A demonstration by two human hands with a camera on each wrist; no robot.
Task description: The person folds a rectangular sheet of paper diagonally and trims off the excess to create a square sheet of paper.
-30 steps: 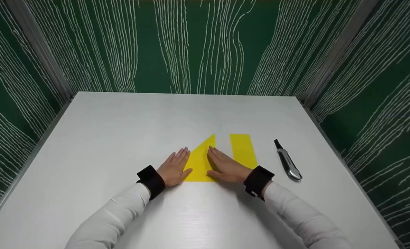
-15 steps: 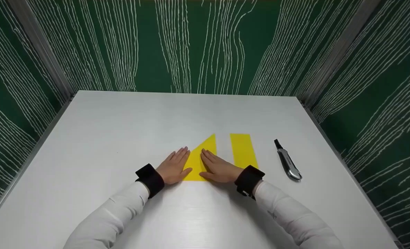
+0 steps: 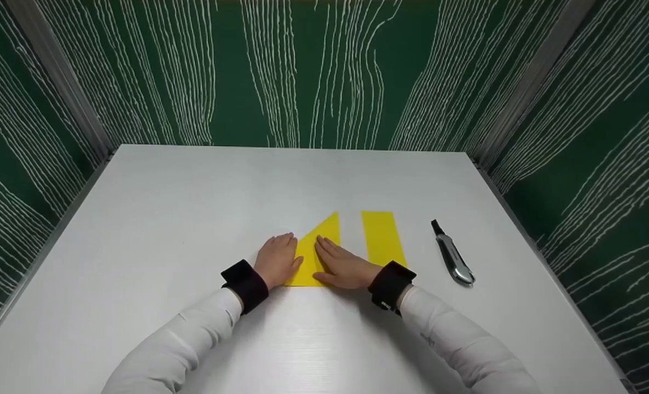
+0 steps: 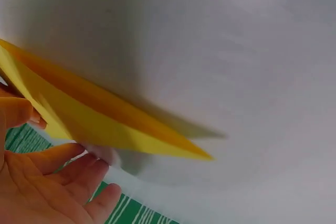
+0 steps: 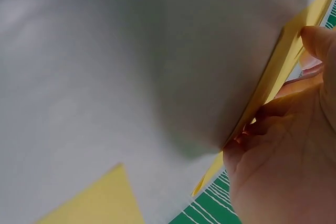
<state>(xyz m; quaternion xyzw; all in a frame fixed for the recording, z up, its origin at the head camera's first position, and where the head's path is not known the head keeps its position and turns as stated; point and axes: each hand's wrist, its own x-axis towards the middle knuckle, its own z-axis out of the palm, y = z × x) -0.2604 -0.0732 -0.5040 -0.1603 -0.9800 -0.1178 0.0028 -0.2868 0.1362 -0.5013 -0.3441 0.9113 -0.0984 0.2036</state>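
Note:
A folded yellow sheet of paper (image 3: 329, 227) with a slanted left side and a pointed top lies on the table. My left hand (image 3: 277, 260) is at its left edge, the fingers bent a little and the thumb over the paper; in the left wrist view the fold of the paper (image 4: 94, 132) gapes beside the loosely curved fingers. On the sheet's right part rests my right hand (image 3: 346, 268), its fingers extended and together. The right wrist view has its thumb and fingertips touching the long edge of the paper (image 5: 273, 72). The palms hide part of the sheet from above.
To the right of the sheet lies a separate yellow paper strip (image 3: 382, 238). Farther right is a grey and black utility knife (image 3: 455, 257). Green walls with white streaks (image 3: 237, 71) stand around the white table (image 3: 193, 186).
My right hand has slid left over the sheet, closer to the left hand. The left hand's fingers, straight before, are now more bent. The strip and the knife lie as before.

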